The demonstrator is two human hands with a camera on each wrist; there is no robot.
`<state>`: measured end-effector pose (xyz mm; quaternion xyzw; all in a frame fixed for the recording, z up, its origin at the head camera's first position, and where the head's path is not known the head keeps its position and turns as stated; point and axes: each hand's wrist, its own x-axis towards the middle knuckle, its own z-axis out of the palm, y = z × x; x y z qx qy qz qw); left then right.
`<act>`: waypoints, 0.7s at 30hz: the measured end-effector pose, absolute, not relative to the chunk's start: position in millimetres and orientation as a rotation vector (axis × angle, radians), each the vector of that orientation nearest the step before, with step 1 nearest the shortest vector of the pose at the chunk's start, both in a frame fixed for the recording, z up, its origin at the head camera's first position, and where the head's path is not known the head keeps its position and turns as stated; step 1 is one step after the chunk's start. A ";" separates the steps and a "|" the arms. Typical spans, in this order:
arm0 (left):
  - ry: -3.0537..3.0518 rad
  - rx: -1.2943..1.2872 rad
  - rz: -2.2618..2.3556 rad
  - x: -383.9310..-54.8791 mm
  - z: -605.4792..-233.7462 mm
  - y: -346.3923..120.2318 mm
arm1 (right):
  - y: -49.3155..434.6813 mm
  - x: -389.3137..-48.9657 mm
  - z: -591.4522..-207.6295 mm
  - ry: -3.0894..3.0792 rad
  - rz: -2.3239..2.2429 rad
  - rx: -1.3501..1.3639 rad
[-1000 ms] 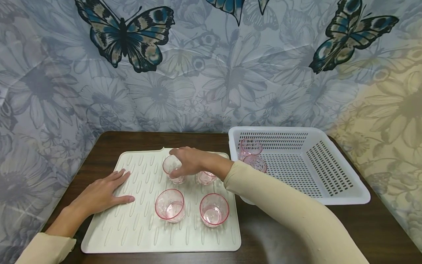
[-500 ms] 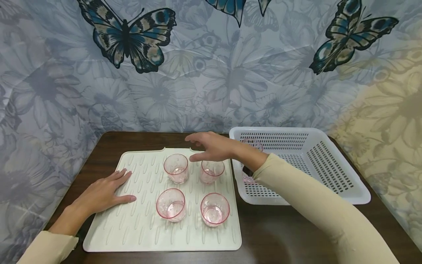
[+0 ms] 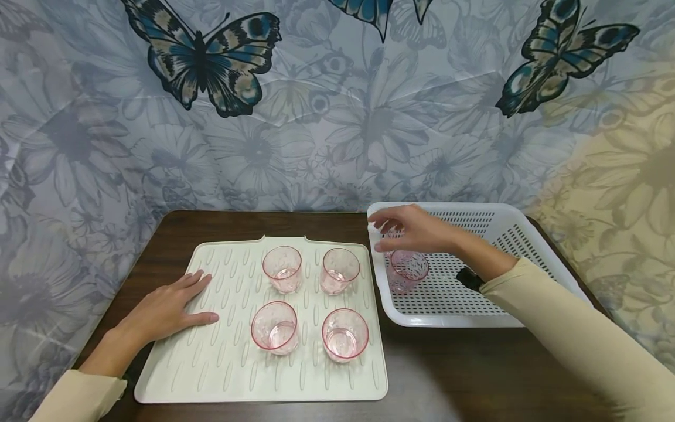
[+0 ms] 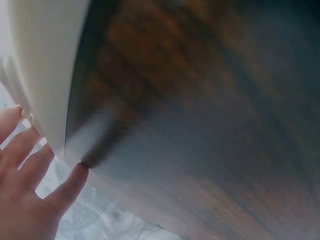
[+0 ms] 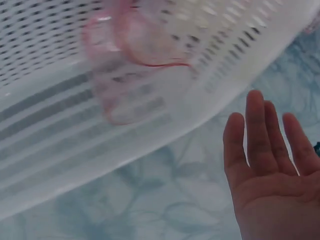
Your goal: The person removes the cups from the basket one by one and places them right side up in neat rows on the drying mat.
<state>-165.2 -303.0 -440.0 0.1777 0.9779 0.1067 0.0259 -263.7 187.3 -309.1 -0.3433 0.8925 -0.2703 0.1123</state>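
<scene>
My left hand (image 3: 160, 309) rests flat, fingers spread, on the left edge of a white ridged drying mat (image 3: 211, 369). My right hand (image 3: 416, 230) is over the left end of a white plastic basket (image 3: 453, 321), fingers apart and holding nothing. Just under it stands a clear pink-rimmed glass (image 3: 407, 281); a second glass behind is mostly hidden by the hand. Both glasses (image 5: 125, 107) show blurred in the right wrist view, off to the side of the fingers. On the mat, several like glasses stand upright in two rows, among them a front right glass (image 3: 344, 337).
A dark wood table (image 3: 422, 375) carries the mat and, to its right, the perforated basket. Behind the table hangs a cloth (image 3: 316, 146) printed with flowers and butterflies. The left wrist view shows mostly the table's dark wood.
My right hand has let go of the back left glass on the mat and moved right to above the basket's glasses. The left hand stays in place.
</scene>
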 end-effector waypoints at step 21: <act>3.022 0.534 0.333 -166.3 -441.5 -304.7 | 269.5 -246.2 -325.7 2.578 -0.665 -0.899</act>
